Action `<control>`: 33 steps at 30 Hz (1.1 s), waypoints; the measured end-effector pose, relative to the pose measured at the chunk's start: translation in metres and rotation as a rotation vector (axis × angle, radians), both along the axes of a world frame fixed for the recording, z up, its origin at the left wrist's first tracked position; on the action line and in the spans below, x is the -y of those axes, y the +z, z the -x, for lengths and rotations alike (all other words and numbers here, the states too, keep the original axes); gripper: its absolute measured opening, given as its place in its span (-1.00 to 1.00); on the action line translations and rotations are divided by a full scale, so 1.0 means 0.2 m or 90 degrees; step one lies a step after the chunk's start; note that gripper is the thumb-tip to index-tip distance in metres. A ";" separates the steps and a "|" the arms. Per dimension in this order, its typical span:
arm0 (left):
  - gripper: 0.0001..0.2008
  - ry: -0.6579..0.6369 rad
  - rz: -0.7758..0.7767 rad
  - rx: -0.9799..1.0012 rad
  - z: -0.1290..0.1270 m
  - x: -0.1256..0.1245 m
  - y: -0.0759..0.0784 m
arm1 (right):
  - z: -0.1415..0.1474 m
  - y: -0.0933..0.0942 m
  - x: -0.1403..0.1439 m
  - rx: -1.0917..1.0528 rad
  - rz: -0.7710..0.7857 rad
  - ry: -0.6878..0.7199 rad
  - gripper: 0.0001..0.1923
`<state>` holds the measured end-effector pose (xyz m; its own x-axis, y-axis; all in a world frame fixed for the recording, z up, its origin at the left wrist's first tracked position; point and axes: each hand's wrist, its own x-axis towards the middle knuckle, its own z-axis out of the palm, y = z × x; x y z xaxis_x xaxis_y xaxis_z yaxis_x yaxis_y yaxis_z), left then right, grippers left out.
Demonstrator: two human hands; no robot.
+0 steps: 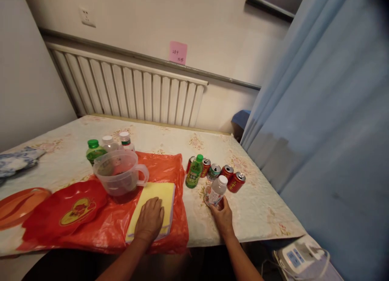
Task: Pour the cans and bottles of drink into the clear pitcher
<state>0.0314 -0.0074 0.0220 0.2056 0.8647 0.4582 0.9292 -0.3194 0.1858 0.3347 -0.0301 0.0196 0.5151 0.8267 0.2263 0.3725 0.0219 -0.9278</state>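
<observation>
Paper, yellow over white, one stack: the landmark, on the red bag, close to the near edge of the counter.
Left hand: palm down on the paper, fingers lying nearly side by side, gripping nothing.
Bottle, white cap, printed label: right of the paper, apart from it. Right hand: thumb and fingers clamped about its lower part; whether its base bears on the counter cannot be told.
Green bottle, upright: right of and beyond the paper, just outside the bag's edge.
Cans, five, four red and one green: right of and beyond the paper, in a loose row.
Jug, clear: left of and beyond the paper, handle reaching toward it.
Other bottles, three, one green-capped and two white-capped: beyond the jug, left of the paper.
Red tray, gold emblem: left of the paper. Orange dish: farther left.
Room: a strip of bag and cover parts paper from bottle; flowered cover stretches right of paper and cans to the edge by the curtain, and beyond the paper, past the bag, to the far edge.
</observation>
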 end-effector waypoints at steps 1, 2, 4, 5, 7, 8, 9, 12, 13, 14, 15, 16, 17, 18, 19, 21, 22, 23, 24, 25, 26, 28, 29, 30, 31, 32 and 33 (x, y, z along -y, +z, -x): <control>-0.74 0.001 0.003 -0.003 0.00 0.00 0.00 | 0.01 0.01 0.00 0.014 -0.002 -0.002 -0.31; -0.74 0.001 0.006 -0.004 0.00 0.00 0.00 | 0.02 0.01 0.00 0.027 -0.002 -0.003 -0.35; -0.74 0.004 0.006 -0.002 0.00 0.00 0.00 | 0.04 0.02 -0.02 0.046 0.000 -0.002 -0.41; -0.74 0.006 0.004 -0.002 0.00 0.00 0.00 | 0.04 0.03 -0.02 0.051 0.004 -0.003 -0.43; -0.75 0.008 0.000 -0.004 0.00 0.01 0.00 | 0.05 0.04 -0.04 0.049 0.017 -0.011 -0.46; -0.75 0.008 0.001 -0.007 0.00 0.00 0.00 | 0.05 0.05 -0.04 0.040 0.025 -0.015 -0.47; -0.75 0.008 0.002 -0.008 0.00 0.00 0.01 | 0.04 0.06 -0.05 0.028 0.034 -0.017 -0.48; -0.75 0.004 0.007 -0.011 0.00 0.00 0.01 | 0.03 0.11 -0.05 -0.012 0.046 -0.003 -0.52; -0.75 0.002 0.009 -0.013 0.00 0.00 0.01 | 0.03 0.13 -0.05 -0.023 0.045 0.009 -0.53; -0.75 0.001 0.011 -0.014 0.00 0.00 0.01 | 0.02 0.14 -0.04 -0.032 0.043 0.023 -0.54; -0.75 0.000 0.013 -0.015 0.00 0.00 0.01 | 0.02 0.16 -0.04 -0.041 0.042 0.036 -0.54; -0.74 -0.001 0.014 -0.016 0.00 0.00 0.01 | 0.03 0.18 -0.03 -0.053 0.040 0.052 -0.55; -0.74 -0.002 0.015 -0.016 0.00 0.00 0.00 | 0.03 0.19 -0.02 -0.071 0.035 0.068 -0.55; -0.74 -0.002 0.015 -0.015 0.00 -0.01 0.00 | 0.04 0.21 -0.01 -0.096 0.029 0.084 -0.55; -0.74 -0.002 0.015 -0.014 0.00 -0.01 0.00 | 0.04 0.22 0.00 -0.124 0.022 0.100 -0.55; -0.73 -0.003 0.012 -0.014 0.00 -0.01 0.00 | 0.06 0.24 0.02 -0.184 0.006 0.129 -0.55; -0.73 -0.003 0.011 -0.015 0.00 -0.01 0.00 | 0.07 0.25 0.03 -0.208 -0.002 0.143 -0.55; -0.73 -0.003 0.009 -0.016 0.00 -0.01 0.00 | 0.08 0.26 0.04 -0.224 -0.008 0.155 -0.55; -0.73 -0.002 0.007 -0.016 0.00 -0.01 0.00 | 0.09 0.27 0.05 -0.238 -0.013 0.167 -0.56; -0.73 -0.002 0.005 -0.017 0.00 -0.01 0.00 | 0.10 0.29 0.05 -0.250 -0.019 0.178 -0.56; -0.73 -0.001 0.005 -0.018 0.00 -0.01 0.00 | 0.11 0.30 0.06 -0.260 -0.025 0.189 -0.56; -0.74 -0.001 0.005 -0.017 0.00 -0.01 0.01 | 0.12 0.32 0.07 -0.276 -0.033 0.209 -0.57; -0.74 -0.003 0.006 -0.015 0.00 -0.01 0.01 | 0.13 0.34 0.08 -0.282 -0.035 0.219 -0.56; -0.74 -0.006 0.006 -0.012 0.00 0.00 0.01 | 0.13 0.35 0.08 -0.286 -0.038 0.227 -0.56; -0.74 -0.007 0.006 -0.008 0.00 0.00 0.01 | 0.14 0.36 0.09 -0.288 -0.040 0.233 -0.56; -0.74 -0.007 0.005 -0.004 0.00 0.00 0.00 | 0.14 0.37 0.09 -0.287 -0.041 0.238 -0.56; -0.74 -0.007 0.005 -0.001 0.00 0.00 0.00 | 0.14 0.38 0.09 -0.286 -0.043 0.242 -0.56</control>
